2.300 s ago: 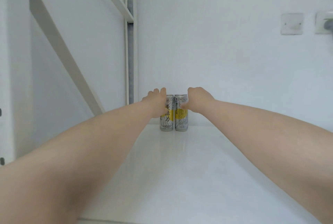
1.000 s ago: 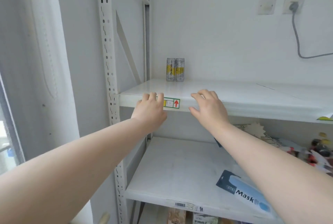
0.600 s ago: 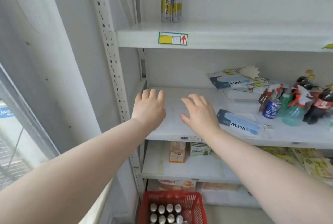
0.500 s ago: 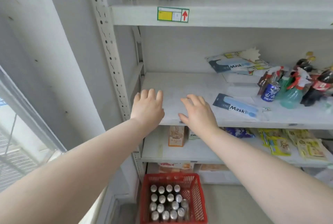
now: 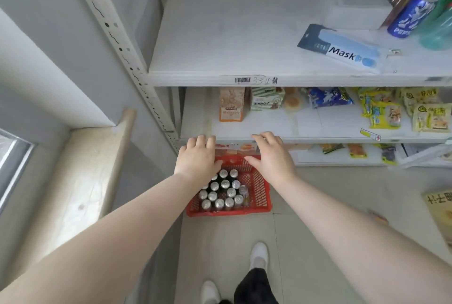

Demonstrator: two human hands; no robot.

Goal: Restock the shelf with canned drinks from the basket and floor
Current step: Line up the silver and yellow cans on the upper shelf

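Observation:
A red plastic basket stands on the floor in front of the white shelf unit. Several silver-topped cans stand upright in its left half. My left hand hovers palm down above the basket's back left corner, fingers apart and empty. My right hand hovers above its back right corner, also spread and empty. Both hands are well above the cans. The top shelf with the two placed cans is out of view.
A mask packet and a blue can lie on the upper visible shelf. Snack packets and cartons fill the shelf below. A beige window ledge runs on the left. My white shoes stand on the tiled floor behind the basket.
Both hands let go of the two cans on the top shelf and dropped past the lower shelves. The view tilted down until the basket on the floor lay under the hands.

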